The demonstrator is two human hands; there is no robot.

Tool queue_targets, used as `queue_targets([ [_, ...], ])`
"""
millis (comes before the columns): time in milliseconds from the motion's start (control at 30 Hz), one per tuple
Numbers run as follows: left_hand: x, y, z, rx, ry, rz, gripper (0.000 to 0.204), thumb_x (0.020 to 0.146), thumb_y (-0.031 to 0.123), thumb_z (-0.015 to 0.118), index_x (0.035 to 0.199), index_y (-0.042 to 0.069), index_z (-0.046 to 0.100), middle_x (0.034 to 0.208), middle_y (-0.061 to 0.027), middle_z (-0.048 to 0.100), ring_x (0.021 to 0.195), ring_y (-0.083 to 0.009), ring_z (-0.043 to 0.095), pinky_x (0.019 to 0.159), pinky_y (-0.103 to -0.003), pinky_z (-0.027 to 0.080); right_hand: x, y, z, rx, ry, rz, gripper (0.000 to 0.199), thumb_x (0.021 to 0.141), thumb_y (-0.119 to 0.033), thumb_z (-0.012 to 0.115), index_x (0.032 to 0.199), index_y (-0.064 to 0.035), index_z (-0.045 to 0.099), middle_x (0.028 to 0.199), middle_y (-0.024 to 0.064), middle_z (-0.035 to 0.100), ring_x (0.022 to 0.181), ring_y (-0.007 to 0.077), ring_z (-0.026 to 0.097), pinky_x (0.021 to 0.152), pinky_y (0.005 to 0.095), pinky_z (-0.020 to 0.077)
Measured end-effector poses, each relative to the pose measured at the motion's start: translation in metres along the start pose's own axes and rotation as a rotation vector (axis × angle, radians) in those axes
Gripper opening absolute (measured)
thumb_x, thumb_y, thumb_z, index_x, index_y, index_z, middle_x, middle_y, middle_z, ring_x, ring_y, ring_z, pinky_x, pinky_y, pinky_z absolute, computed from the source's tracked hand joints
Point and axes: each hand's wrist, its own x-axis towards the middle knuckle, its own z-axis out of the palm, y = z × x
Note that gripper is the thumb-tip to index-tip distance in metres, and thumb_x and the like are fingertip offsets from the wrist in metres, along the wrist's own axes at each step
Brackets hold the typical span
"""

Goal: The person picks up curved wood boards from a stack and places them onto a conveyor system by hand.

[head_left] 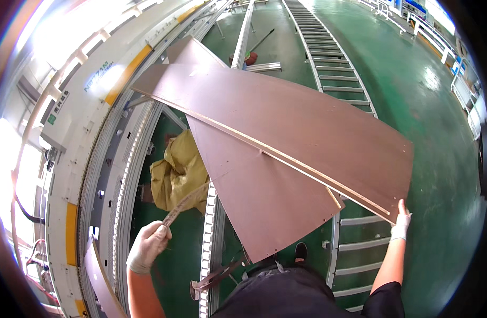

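Gripping a thin, curved brown strip of trim (184,204), the gloved left hand (148,245) is curled into a fist around the strip's lower end, low and left in the view. The gloved right hand (401,221) pinches the near right corner of a large reddish-brown rectangular board (307,122), fingers wrapped over its pale edge. That upper board lies slanted across a second reddish-brown board (259,201), whose near corner points toward the person's dark-clothed body. Both boards rest over a grey metal roller conveyor (354,246) that runs away across the glossy green floor (429,132). Just left of the boards, a crumpled yellow sack (174,169) lies near a curved grey machine rail (121,175). Farther back, a red bucket (250,57) stands on the floor.
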Motion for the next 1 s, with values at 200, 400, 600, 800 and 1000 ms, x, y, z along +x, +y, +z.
queue_targets([
  [200, 0.044, -0.106, 0.008, 1.029, 0.171, 0.045, 0.025, 0.096, 0.026, 0.055, 0.09, 0.006, 0.069, 0.086, -0.0212, 0.07, 0.084, -0.0413, 0.068, 0.077, -0.051, 0.055, 0.038, -0.012, -0.031, -0.137, 0.201, -0.117, 0.063, 0.091, -0.047, 0.074, 0.121, 0.0071, 0.066, 0.117, 0.01, 0.069, 0.105, 0.0221, 0.063, 0.096, 0.0362, 0.048],
  [400, 0.052, -0.113, 0.144, 0.79, -0.385, -0.232, 0.061, 0.098, 0.052, 0.05, 0.117, -0.004, 0.065, 0.118, -0.0301, 0.066, 0.113, -0.0434, 0.064, 0.098, -0.047, 0.049, 0.05, 0.001, -0.056, -0.139, 0.206, -0.165, 0.064, 0.097, -0.05, 0.065, 0.13, 0.0043, 0.061, 0.116, 0.0123, 0.068, 0.103, 0.0226, 0.063, 0.089, 0.0367, 0.0499],
  [600, 0.051, -0.193, 0.19, 0.33, -0.014, -0.236, 0.057, 0.099, 0.044, 0.058, 0.12, -0.009, 0.054, 0.115, -0.0347, 0.065, 0.112, -0.0469, 0.063, 0.096, -0.046, 0.049, 0.028, -0.011, -0.04, -0.271, 0.153, 0.036, 0.059, 0.092, -0.067, 0.06, 0.115, -0.0127, 0.065, 0.089, -0.0017, 0.067, 0.055, 0.0135, 0.055, 0.038, 0.0303, 0.0336],
  [800, 0.095, -0.212, 0.213, -0.082, 0.146, -0.124, 0.054, 0.1, 0.04, 0.058, 0.12, -0.01, 0.055, 0.115, -0.0285, 0.068, 0.109, -0.0365, 0.067, 0.094, -0.043, 0.05, -0.014, -0.004, -0.01, -0.211, -0.041, 0.019, 0.052, 0.098, -0.059, 0.058, 0.103, -0.0072, 0.064, 0.084, 0.0067, 0.069, 0.051, 0.015, 0.059, 0.034, 0.0296, 0.0381],
  [1000, 0.173, -0.174, 0.212, 0.106, 0.201, 0.038, 0.05, 0.102, 0.044, 0.048, 0.109, -0.003, 0.063, 0.108, -0.0298, 0.068, 0.106, -0.0429, 0.065, 0.092, -0.046, 0.049, -0.107, -0.005, 0.034, -0.169, -0.091, 0.022, 0.048, 0.092, -0.053, 0.07, 0.111, -0.0102, 0.062, 0.083, 0.0038, 0.069, 0.048, 0.0138, 0.058, 0.033, 0.0259, 0.0373],
])
